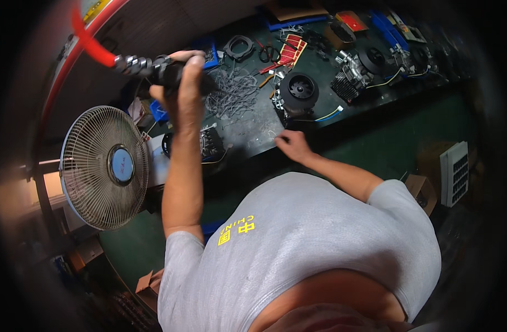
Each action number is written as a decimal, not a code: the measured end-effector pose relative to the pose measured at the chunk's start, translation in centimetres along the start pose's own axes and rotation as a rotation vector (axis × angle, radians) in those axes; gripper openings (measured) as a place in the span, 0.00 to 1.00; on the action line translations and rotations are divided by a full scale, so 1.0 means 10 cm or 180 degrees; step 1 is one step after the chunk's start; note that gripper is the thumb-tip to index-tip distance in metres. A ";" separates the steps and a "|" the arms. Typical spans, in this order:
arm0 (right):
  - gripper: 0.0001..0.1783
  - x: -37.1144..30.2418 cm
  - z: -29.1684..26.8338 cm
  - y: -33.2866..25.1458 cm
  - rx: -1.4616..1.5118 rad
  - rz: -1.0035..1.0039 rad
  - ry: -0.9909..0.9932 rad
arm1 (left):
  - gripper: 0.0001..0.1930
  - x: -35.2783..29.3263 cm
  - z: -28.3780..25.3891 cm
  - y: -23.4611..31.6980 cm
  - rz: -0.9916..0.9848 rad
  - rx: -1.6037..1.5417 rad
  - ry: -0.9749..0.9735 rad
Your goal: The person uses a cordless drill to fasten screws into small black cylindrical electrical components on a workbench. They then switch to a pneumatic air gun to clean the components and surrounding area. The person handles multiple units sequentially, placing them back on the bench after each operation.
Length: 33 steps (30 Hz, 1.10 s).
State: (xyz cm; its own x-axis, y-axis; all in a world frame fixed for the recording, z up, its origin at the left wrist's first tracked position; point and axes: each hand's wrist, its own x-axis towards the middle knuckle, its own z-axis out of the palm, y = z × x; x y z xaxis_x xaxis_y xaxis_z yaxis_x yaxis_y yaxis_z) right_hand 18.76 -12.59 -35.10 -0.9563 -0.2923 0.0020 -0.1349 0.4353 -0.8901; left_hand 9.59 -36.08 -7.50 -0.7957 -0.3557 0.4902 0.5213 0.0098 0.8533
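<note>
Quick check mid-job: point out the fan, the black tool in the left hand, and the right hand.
Fan [121,165]: head view, on its blue centre cap.
Black tool [169,76]: head view, on its dark body.
Right hand [295,146]: head view, on its back.

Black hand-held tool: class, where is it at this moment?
In the head view, the black hand-held tool is at upper left, held in the left hand, just left of the tangled grey wires.

The bare left hand [188,94] partly hides a blurred black handheld tool [172,76], its curved red hose [92,47] cut off above; whether the bare right hand [295,146] grips anything is unclear.
</note>
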 end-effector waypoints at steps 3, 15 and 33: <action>0.12 -0.24 -0.30 0.55 0.1116 0.1191 0.0982 | 0.03 -0.15 0.36 -0.17 -0.0049 -0.0384 -0.0023; 0.51 0.16 -0.68 0.83 0.1424 0.0417 0.1485 | 0.07 -0.33 0.76 -0.58 -0.0233 -0.0080 -0.0017; 0.37 0.49 -0.66 0.51 0.1617 0.0565 0.0958 | 0.05 -0.28 0.71 -0.71 -0.0283 -0.0015 -0.0045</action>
State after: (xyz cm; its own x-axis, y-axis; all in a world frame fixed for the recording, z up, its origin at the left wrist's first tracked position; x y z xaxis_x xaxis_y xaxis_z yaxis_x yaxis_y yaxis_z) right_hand 11.65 -6.20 -36.61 -0.9941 0.0329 -0.1033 0.1025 -0.0264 -0.9944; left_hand 5.96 -28.51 -13.67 -0.8432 -0.3417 0.4151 0.4499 -0.0255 0.8927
